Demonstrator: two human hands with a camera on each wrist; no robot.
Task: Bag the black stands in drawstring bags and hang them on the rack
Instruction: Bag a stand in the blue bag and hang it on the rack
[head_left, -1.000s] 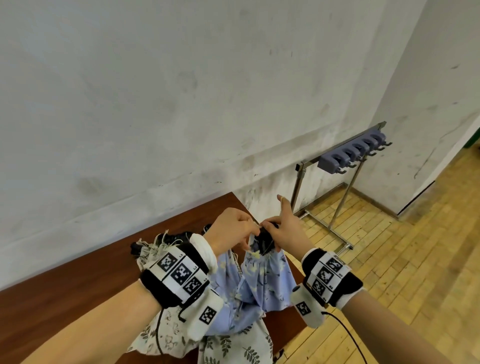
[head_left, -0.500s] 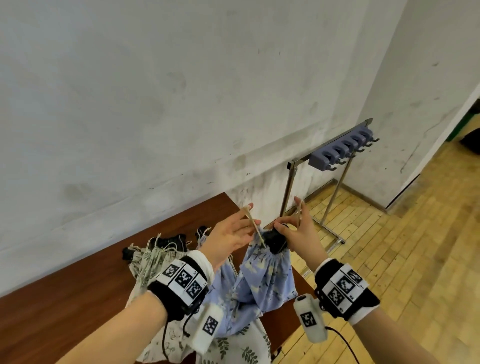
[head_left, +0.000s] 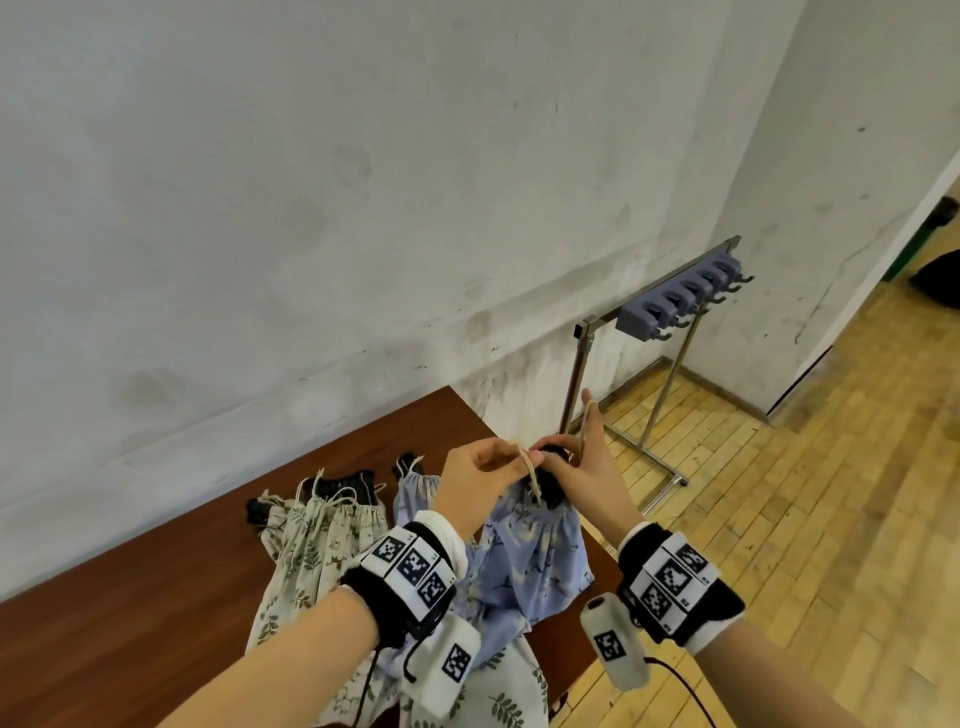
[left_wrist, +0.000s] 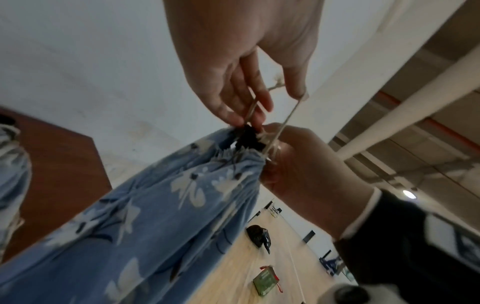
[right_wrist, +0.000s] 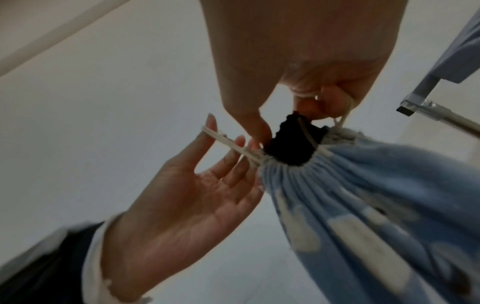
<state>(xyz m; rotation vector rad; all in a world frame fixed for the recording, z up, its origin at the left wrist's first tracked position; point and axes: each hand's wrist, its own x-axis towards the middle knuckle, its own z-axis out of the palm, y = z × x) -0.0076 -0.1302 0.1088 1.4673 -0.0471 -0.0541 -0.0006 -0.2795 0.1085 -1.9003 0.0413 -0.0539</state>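
Observation:
A blue floral drawstring bag hangs between my hands above the table's right end. The top of a black stand sticks out of its gathered mouth. My left hand pinches a cream drawstring right at the mouth, and a second strand runs over its thumb. My right hand grips the opposite drawstring, its index finger pointing up. The metal rack with grey-blue hooks stands on the floor beyond, with nothing hanging on it.
Several cream leaf-print bags and another blue bag lie on the brown table, with black stands behind them. A white wall backs the table. On the wooden floor lie a black bag and a green box.
My hands pulled the drawstrings out sideways, then came back together at the bag's mouth, which is now gathered round the stand. The bag stays lifted.

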